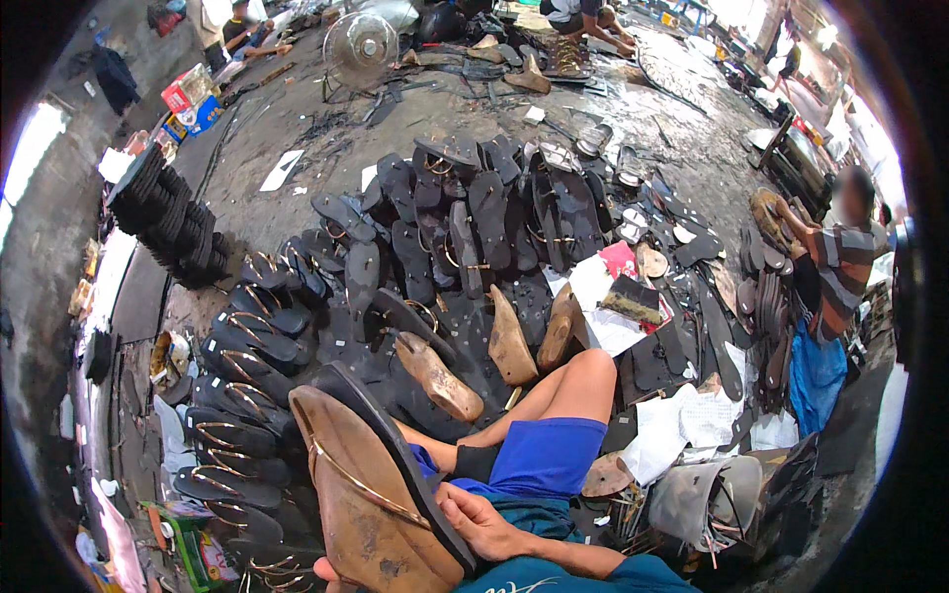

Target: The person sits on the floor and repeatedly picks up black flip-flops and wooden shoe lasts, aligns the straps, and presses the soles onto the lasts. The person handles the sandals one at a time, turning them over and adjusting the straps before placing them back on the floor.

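Observation:
Close in front of me, a worn brown shoe last [366, 524] is tilted up with a black-soled sandal [395, 435] fitted on it. The sandal's thin gold strap crosses the last. My right hand [484, 524] is closed on the sole's edge, thumb and fingers pressing near the strap end. Only the fingertips of my left hand [326, 570] show at the bottom, against the last's lower side; the rest is hidden behind it. Past my bent knee lie bare lasts [438, 376], [511, 336] among black sandals.
Rows of finished-looking sandals [242, 395] curve along my left, with more sandals [484, 208] ahead. A stack of black soles [168, 217] stands far left. To the right are papers [682, 420], a grey bucket [707, 499] and a seated person [840, 257]. A fan [361, 49] stands farther off.

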The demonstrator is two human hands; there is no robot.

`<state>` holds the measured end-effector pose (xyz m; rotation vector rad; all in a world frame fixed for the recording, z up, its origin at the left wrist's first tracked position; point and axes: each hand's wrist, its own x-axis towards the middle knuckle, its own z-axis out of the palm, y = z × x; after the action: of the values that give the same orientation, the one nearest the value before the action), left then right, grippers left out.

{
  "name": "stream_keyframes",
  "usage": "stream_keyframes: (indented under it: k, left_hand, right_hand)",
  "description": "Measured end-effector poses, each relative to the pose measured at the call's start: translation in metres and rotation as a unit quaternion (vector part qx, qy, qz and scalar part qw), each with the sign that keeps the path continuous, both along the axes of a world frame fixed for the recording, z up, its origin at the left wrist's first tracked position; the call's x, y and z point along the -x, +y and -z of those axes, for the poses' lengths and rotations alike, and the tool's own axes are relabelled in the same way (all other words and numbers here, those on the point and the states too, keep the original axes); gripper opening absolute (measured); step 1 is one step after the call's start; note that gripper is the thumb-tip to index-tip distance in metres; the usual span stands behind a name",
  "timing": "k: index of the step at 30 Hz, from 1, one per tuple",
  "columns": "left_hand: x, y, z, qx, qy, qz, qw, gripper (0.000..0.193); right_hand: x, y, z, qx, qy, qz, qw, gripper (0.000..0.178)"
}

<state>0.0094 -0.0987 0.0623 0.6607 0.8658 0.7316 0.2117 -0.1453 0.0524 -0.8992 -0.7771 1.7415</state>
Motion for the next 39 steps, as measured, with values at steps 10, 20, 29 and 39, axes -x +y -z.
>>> stream_keyframes:
  k: [10, 20, 29, 39]
  left_hand:
    - [-0.002, -0.004, -0.003, -0.007, 0.023, 0.018, 1.0, 0.121]
    - [-0.003, -0.007, -0.013, -0.054, 0.029, 0.026, 0.998, 0.126]
    - [-0.048, 0.063, -0.006, -0.244, 0.095, -0.177, 0.949, 0.139]
    - [-0.069, 0.044, -0.034, -0.308, 0.264, 0.053, 0.913, 0.08]
  right_hand:
    - [-0.011, 0.009, -0.01, -0.027, 0.041, -0.012, 0.999, 0.036]
    - [-0.021, 0.003, 0.035, 0.054, 0.212, -0.232, 0.948, 0.047]
    - [-0.035, 0.045, -0.021, -0.226, -0.238, 0.023, 0.944, 0.091]
    - [-0.046, 0.034, 0.017, 0.021, 0.084, -0.068, 0.994, 0.123]
